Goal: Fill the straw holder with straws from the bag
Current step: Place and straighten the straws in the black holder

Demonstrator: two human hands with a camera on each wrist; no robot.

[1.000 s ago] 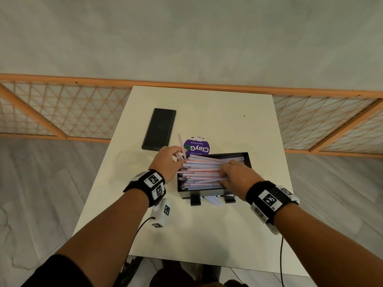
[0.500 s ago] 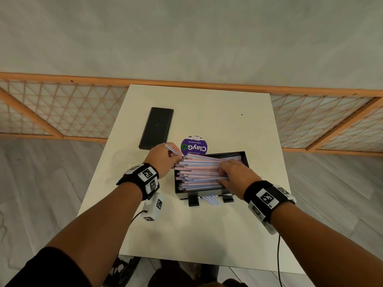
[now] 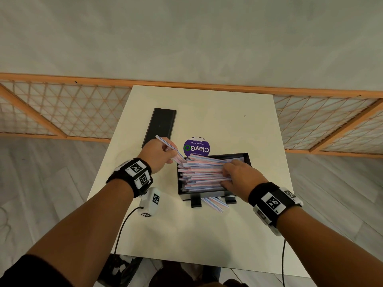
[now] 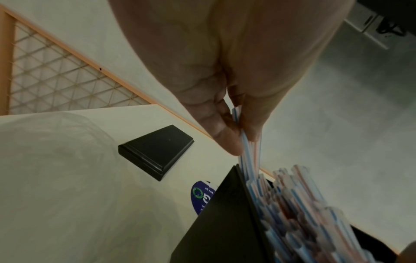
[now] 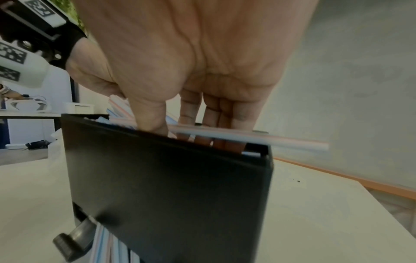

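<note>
A black straw holder (image 3: 207, 193) stands mid-table, heaped with red- and blue-striped straws (image 3: 203, 172). My left hand (image 3: 172, 151) is at its left end and pinches a couple of straws (image 3: 165, 142) that slant down into the pile. The left wrist view shows thumb and finger of my left hand (image 4: 241, 140) pinching those straws (image 4: 247, 156) just above the holder's corner (image 4: 225, 222). My right hand (image 3: 226, 175) lies on the pile's right part. In the right wrist view my right hand (image 5: 191, 131) presses straight fingers down behind the holder's front wall (image 5: 168, 186).
A black lid (image 3: 160, 127) lies at the back left, and a purple round sticker (image 3: 196, 148) lies behind the holder. Straw ends (image 3: 215, 203) poke out under the holder's front. A faint clear plastic film (image 4: 56, 142) lies on the table at left. One straw (image 5: 270, 140) overhangs the holder's right end.
The straw in my left hand tipped from upright to slanting down onto the pile's left end. My right hand stayed on the straws.
</note>
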